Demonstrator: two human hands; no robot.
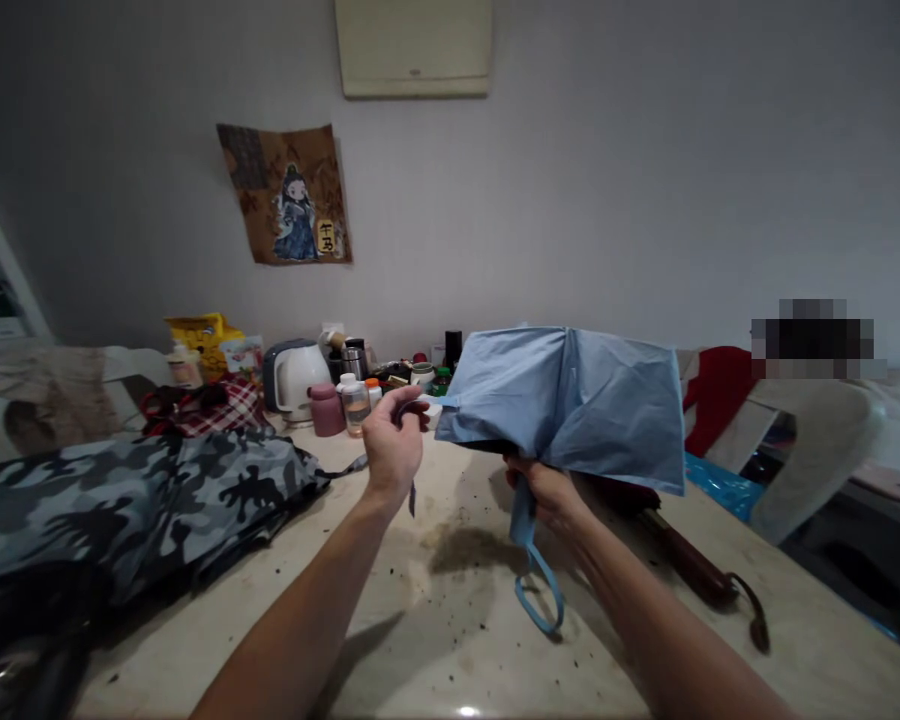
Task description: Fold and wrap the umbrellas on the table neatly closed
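A light blue folding umbrella [570, 400] is held up over the table, its canopy loose and half gathered. My right hand [544, 492] is closed around its base under the fabric, and a blue wrist loop [538, 580] hangs below. My left hand [394, 445] is closed in a pinch on the umbrella's closure strap at the canopy's left edge.
A grey camouflage umbrella [142, 500] lies on the left of the beige table [450, 620]. A dark red umbrella with a brown handle [690, 565] lies to the right. A white kettle [292, 378], bottles and cups crowd the back edge. A chair with clothes [795, 430] stands right.
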